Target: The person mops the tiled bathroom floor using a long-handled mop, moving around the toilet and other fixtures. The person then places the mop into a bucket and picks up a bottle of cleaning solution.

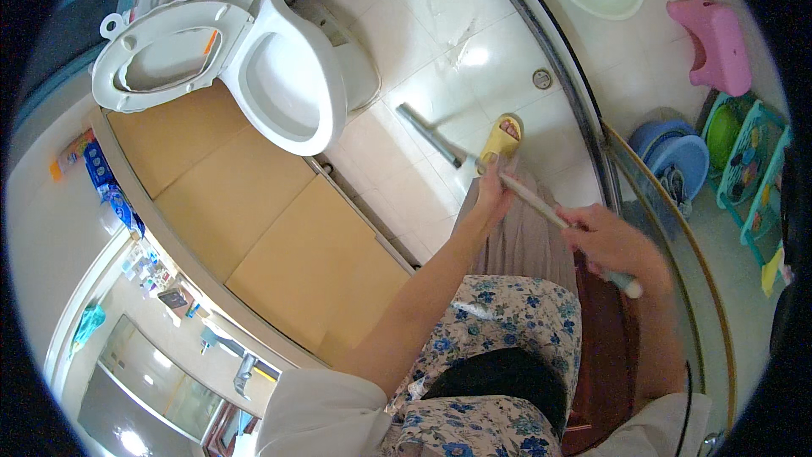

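Both of my hands hold the pale handle [536, 202] of a floor squeegee or mop. My left hand [493, 193] closes around it lower down, over my lap. My right hand [606, 238] grips it nearer its upper end, at the right. The tool's grey bar-shaped head [429, 135] rests on the white tiled floor [438, 32], left of a yellow slipper [501, 138] on my foot. The lower part of the tool is pale and partly hidden by my left hand.
A white toilet [285, 89] with its seat raised stands at the upper left, beside tan cabinet doors [266, 216]. A curved shower sill [564, 70] crosses the right. Beyond it are a pink stool [723, 44], blue basins [682, 155] and a teal rack [729, 184].
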Motion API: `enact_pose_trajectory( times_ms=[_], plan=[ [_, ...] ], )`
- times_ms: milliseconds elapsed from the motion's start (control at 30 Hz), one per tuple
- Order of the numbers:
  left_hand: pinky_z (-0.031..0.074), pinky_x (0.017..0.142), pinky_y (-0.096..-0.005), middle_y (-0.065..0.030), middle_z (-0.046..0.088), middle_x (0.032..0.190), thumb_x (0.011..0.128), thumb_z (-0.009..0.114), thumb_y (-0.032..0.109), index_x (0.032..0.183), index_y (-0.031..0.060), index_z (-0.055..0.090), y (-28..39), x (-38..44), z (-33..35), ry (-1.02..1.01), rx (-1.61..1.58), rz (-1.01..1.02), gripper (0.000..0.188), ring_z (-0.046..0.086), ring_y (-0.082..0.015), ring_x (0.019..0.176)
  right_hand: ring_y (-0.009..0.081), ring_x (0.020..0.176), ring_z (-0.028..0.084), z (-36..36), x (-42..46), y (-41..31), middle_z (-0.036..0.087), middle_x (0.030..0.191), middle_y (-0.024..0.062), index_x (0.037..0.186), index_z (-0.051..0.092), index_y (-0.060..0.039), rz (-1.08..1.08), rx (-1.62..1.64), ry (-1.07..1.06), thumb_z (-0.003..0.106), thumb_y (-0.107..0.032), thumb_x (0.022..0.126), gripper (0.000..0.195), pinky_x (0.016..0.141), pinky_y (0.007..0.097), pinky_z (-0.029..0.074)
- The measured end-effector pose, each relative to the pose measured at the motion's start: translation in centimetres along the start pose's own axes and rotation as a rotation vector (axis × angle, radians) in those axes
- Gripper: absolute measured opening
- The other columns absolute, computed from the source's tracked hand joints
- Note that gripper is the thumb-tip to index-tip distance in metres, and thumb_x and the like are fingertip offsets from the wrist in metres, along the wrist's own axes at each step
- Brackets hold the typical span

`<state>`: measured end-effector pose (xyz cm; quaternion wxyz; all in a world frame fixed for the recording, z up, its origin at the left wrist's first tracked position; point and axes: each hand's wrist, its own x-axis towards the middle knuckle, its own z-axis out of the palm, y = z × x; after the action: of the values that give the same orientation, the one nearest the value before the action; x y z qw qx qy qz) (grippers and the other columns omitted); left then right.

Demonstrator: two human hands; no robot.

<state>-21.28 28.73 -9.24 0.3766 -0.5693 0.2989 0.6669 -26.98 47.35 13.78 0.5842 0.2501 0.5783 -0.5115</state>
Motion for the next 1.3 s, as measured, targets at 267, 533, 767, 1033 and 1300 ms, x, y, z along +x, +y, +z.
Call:
enact_pose_trajectory(
  times_ms=[267, 533, 767, 1033, 1300],
  plan=[
    [0.033, 0.05, -0.0288, -0.0035, 0.035, 0.055, 0.086, 0.03, 0.026, 0.066, 0.008, 0.032, 5.0, 0.6, 13.4, -0.384, -0.177, 0.053, 0.026, 0.032, -0.0155, 0.051, 0.0145, 0.04, 0.048, -5.3, -5.1, -8.3, 0.047, 0.058, 0.0071, 0.115, 0.043, -0.0039, 0.01, -0.245, 0.197, 0.042, -0.013, 0.082, 0.034, 0.039, 0.0282, 0.041],
    [0.036, 0.056, -0.0301, -0.0025, 0.041, 0.061, 0.085, 0.036, 0.033, 0.07, 0.0099, 0.037, 3.8, -1.6, 8.4, -0.461, -0.029, -0.018, 0.028, 0.037, -0.0141, 0.055, 0.0371, 0.07, 0.055, 4.2, -6.3, -3.4, 0.052, 0.075, 0.0233, 0.121, 0.03, -0.0023, -0.078, -0.571, 0.44, 0.045, -0.013, 0.077, 0.047, 0.06, 0.0429, 0.045],
    [0.036, 0.057, -0.0277, -0.0024, 0.046, 0.065, 0.087, 0.03, 0.036, 0.072, 0.0096, 0.042, -2.0, -5.8, -2.9, -0.276, 0.669, 0.01, 0.033, 0.044, -0.0129, 0.06, 0.0405, 0.072, 0.053, 13.5, -9.2, 6.1, 0.054, 0.079, 0.0247, 0.111, 0.036, 0.0006, 0.282, 0.129, 0.348, 0.048, -0.024, 0.08, 0.041, 0.066, 0.045, 0.042],
    [0.036, 0.049, -0.0287, -0.0043, 0.045, 0.058, 0.088, 0.029, 0.034, 0.07, 0.0049, 0.041, -5.0, -4.2, -11.2, -0.107, 1.021, 0.043, 0.037, 0.043, -0.014, 0.052, 0.0286, 0.044, 0.046, 23.6, -8.3, 9.7, 0.048, 0.057, 0.0174, 0.077, 0.044, 0.0017, 0.359, 0.186, 0.42, 0.045, -0.019, 0.085, 0.022, 0.042, 0.0379, 0.033],
    [0.037, 0.043, -0.0302, -0.0048, 0.04, 0.049, 0.089, 0.029, 0.032, 0.074, 0.0026, 0.038, 4.6, 4.4, -9.6, -0.103, 1.211, 0.235, 0.034, 0.044, -0.0156, 0.045, 0.03, 0.057, 0.05, 25.5, 3.3, 8.2, 0.051, 0.065, 0.021, 0.083, 0.044, 0.0039, 0.14, 0.26, 0.485, 0.039, -0.025, 0.087, 0.029, 0.051, 0.0372, 0.037]
  ],
)
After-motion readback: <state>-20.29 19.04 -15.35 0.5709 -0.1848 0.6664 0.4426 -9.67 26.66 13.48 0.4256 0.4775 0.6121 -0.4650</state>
